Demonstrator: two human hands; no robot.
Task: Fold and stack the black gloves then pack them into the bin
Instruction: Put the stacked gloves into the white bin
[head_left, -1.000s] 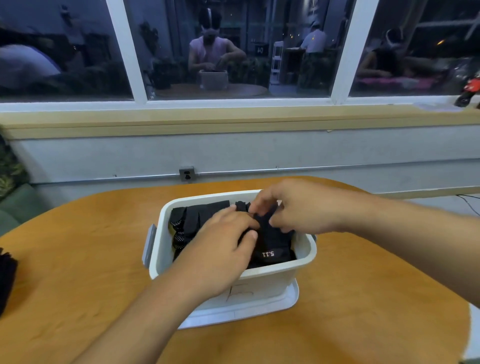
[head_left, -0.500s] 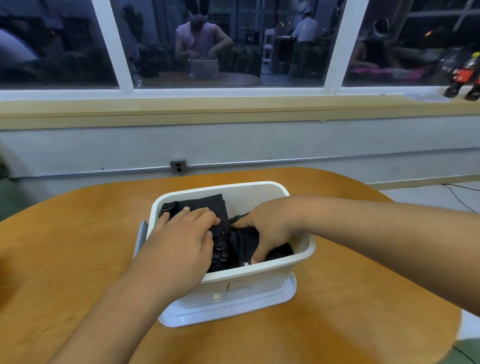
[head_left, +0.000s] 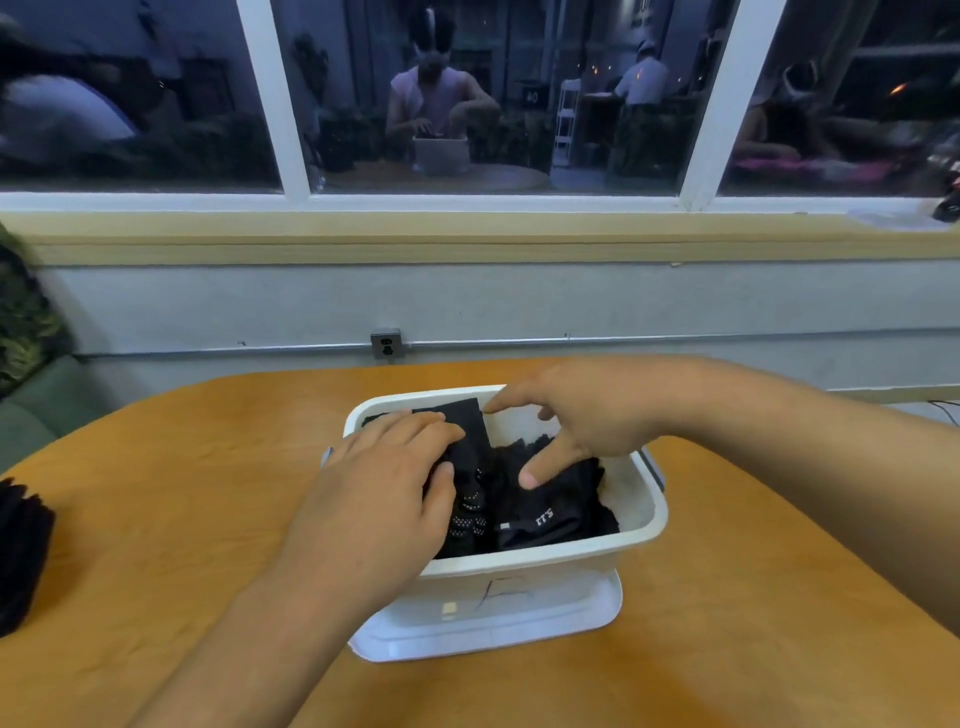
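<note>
Black fabric gloves (head_left: 550, 514) lie folded inside a white rectangular plastic bin (head_left: 647, 535), filling it in two side-by-side stacks. The left stack's top glove (head_left: 470, 431) has its long axis running away from the person, from the near wall to the far wall and leaning slightly right. Its plain end is against the far wall and its white-dotted grip part faces the near wall. The right stack shows a band with small white lettering toward the near wall. Its edges are bunched, so I cannot tell which way its long axis runs.

The left hand (head_left: 384, 499) lies flat on the left stack, fingers straight and close together, pressing down. The right hand (head_left: 582, 421) is above the right stack with its fingers spread and gripping nothing. Its forefinger reaches toward the far corner of the left top glove, and its thumb points down at the right stack. Whether the thumb tip touches the cloth cannot be told.

The bin stands on a flat white plastic lid (head_left: 519, 631), near the middle of a rounded orange-brown wooden table (head_left: 171, 519). Its front wall bears a hand-drawn dark mark (head_left: 501, 592). A separate dark pile of gloves (head_left: 21, 551) sits at the table's left edge, well apart from the bin. Behind the table, a grey wall outlet (head_left: 386, 344) sits under a white-framed window (head_left: 291, 104).
</note>
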